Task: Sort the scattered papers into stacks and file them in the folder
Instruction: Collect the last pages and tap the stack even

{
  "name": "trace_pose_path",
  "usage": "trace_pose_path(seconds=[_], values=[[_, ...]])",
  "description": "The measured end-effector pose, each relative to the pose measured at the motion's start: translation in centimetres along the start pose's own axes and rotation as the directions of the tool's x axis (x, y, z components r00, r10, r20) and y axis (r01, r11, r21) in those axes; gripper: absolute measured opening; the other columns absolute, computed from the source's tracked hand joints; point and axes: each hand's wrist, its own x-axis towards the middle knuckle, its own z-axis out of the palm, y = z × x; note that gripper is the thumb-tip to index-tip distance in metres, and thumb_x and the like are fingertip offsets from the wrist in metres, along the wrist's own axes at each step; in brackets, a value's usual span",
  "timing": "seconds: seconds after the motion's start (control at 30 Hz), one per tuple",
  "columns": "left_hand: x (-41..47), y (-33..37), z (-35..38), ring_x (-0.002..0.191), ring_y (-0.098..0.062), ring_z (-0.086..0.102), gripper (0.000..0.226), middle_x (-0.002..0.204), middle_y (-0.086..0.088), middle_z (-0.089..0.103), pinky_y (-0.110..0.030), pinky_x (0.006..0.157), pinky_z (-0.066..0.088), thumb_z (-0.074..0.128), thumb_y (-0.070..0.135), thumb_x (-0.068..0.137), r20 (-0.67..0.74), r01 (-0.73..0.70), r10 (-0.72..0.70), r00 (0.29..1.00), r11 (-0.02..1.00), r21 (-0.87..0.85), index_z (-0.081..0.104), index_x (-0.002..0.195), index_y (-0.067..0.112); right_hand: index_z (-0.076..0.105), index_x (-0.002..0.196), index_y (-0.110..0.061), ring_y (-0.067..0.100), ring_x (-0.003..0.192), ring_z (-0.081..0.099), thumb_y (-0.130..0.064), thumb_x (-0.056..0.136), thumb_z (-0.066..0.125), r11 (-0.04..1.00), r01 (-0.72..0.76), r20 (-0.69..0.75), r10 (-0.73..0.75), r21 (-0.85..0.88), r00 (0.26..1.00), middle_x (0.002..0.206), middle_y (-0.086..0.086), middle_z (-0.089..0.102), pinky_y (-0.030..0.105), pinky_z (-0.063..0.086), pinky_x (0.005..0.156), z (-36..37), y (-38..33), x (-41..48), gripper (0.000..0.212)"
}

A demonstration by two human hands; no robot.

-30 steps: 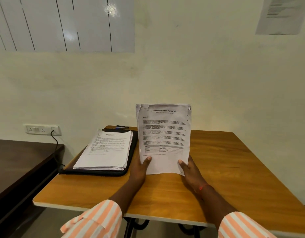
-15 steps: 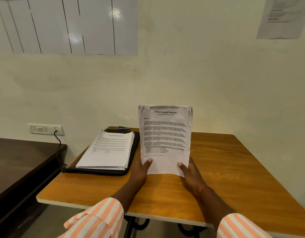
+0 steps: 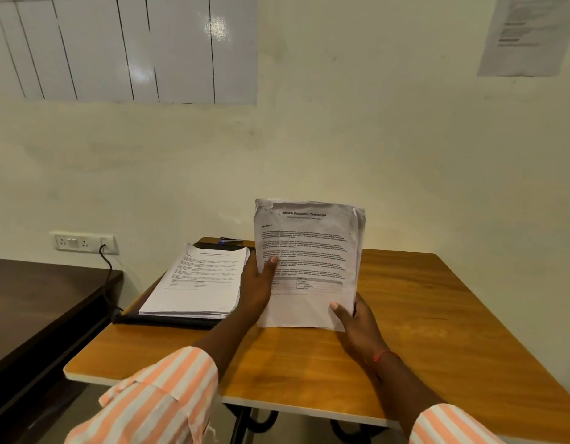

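I hold a stack of printed papers (image 3: pixel 309 251) upright, its bottom edge on the wooden table (image 3: pixel 421 331). My left hand (image 3: pixel 256 288) grips the stack's left edge about halfway up, thumb on the front page. My right hand (image 3: pixel 357 328) holds the lower right corner, thumb on the front. To the left, a second stack of papers (image 3: pixel 200 280) lies flat on an open black folder (image 3: pixel 162 320).
A blue pen (image 3: pixel 229 241) lies behind the folder at the table's back edge. A dark desk (image 3: pixel 37 299) stands to the left, below a wall socket (image 3: pixel 81 242) with a black cable. The table's right half is bare wood.
My left hand has slid up the stack's left edge from the bottom corner to about mid-height. The stack stays upright on the table; my right hand stays at the lower right corner.
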Motion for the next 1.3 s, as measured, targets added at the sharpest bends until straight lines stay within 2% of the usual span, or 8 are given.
trace_pose_path(seconds=[0.1, 0.17, 0.27, 0.53, 0.73, 0.9, 1.1, 1.3], values=[[0.4, 0.1, -0.3, 0.101, -0.011, 0.07, 0.035, 0.119, 0.008, 0.068, -0.019, 0.067, 0.058, 0.055, 0.04, 0.102, 0.002, -0.021, 0.021, 1.0, 1.0, 0.003, 0.053, 0.133, 0.023, 0.054, 0.131, -0.025, 0.016, 0.115, 0.066, -0.03, 0.095, 0.068, 0.998, 0.052, -0.041, -0.051, 0.019, 0.998, 0.125, -0.004, 0.069, 0.038, 0.059, 0.091, -0.1, -2.0, 1.3, 0.039], [0.3, 0.6, -0.4, 0.1, -0.013, 0.07, 0.032, 0.117, 0.008, 0.068, -0.019, 0.066, 0.058, 0.057, 0.039, 0.101, -0.003, -0.011, 0.011, 1.0, 1.0, -0.005, 0.054, 0.128, 0.023, 0.055, 0.124, -0.02, 0.016, 0.108, 0.069, -0.032, 0.094, 0.068, 0.996, 0.085, -0.086, -0.083, 0.018, 0.993, 0.12, -0.002, 0.069, 0.034, 0.061, 0.084, 0.0, -4.2, 2.0, 0.036], [0.2, 0.8, -0.3, 0.101, -0.011, 0.07, 0.035, 0.118, 0.007, 0.068, -0.018, 0.068, 0.058, 0.058, 0.039, 0.101, -0.002, -0.024, 0.024, 1.0, 0.999, -0.021, 0.053, 0.13, 0.021, 0.055, 0.13, -0.021, 0.011, 0.104, 0.07, -0.032, 0.095, 0.067, 0.99, 0.124, -0.101, -0.118, 0.064, 0.988, 0.119, -0.005, 0.07, 0.027, 0.06, 0.079, 0.6, -6.1, 2.8, 0.038], [-0.9, -0.2, 0.3, 0.106, -0.014, 0.069, 0.048, 0.125, 0.001, 0.068, -0.02, 0.07, 0.059, 0.058, 0.046, 0.099, -0.015, 0.013, -0.014, 1.0, 0.999, -0.047, 0.051, 0.138, 0.019, 0.054, 0.138, -0.02, 0.012, 0.106, 0.07, -0.036, 0.099, 0.06, 0.984, 0.172, -0.126, -0.165, 0.042, 0.978, 0.122, -0.003, 0.07, 0.027, 0.06, 0.079, 1.5, -5.4, 2.9, 0.042], [-0.8, 0.9, 0.7, 0.097, -0.009, 0.073, 0.042, 0.118, 0.005, 0.071, -0.02, 0.069, 0.059, 0.061, 0.042, 0.098, -0.02, -0.026, 0.025, 0.999, 0.997, -0.078, 0.055, 0.133, 0.019, 0.055, 0.135, -0.017, 0.009, 0.105, 0.07, -0.035, 0.1, 0.059, 0.979, 0.195, -0.188, -0.18, 0.065, 0.965, 0.12, -0.004, 0.07, 0.024, 0.059, 0.078, 1.5, -6.2, 3.0, 0.039], [-1.7, -0.7, 0.3, 0.099, -0.016, 0.074, 0.032, 0.115, 0.003, 0.073, -0.022, 0.069, 0.059, 0.06, 0.035, 0.101, 0.056, 0.037, -0.034, 0.998, 0.997, -0.063, 0.057, 0.129, 0.021, 0.054, 0.136, -0.021, 0.015, 0.113, 0.067, -0.034, 0.101, 0.058, 0.99, 0.143, -0.155, -0.138, 0.022, 0.978, 0.125, -0.002, 0.069, 0.034, 0.059, 0.09, 1.4, -3.8, 2.8, 0.037], [-1.8, -0.9, 0.6, 0.094, -0.014, 0.073, 0.035, 0.115, 0.004, 0.071, -0.02, 0.065, 0.058, 0.058, 0.037, 0.101, 0.081, 0.12, -0.114, 0.99, 0.99, -0.069, 0.053, 0.133, 0.022, 0.054, 0.132, -0.024, 0.014, 0.113, 0.065, -0.033, 0.102, 0.056, 0.995, 0.098, -0.148, -0.095, 0.01, 0.984, 0.125, -0.002, 0.067, 0.026, 0.056, 0.086, 1.4, -3.3, 2.7, 0.031], [-0.6, -0.2, -0.6, 0.092, -0.007, 0.068, 0.028, 0.112, 0.006, 0.069, -0.015, 0.064, 0.056, 0.057, 0.033, 0.103, 0.105, 0.185, -0.191, 0.976, 0.981, 0.062, 0.052, 0.129, 0.024, 0.059, 0.129, -0.019, 0.012, 0.108, 0.067, -0.032, 0.1, 0.061, 0.995, 0.076, -0.082, -0.08, -0.057, 0.993, 0.121, -0.005, 0.069, 0.033, 0.056, 0.09, 0.6, -4.2, 3.6, 0.031]])
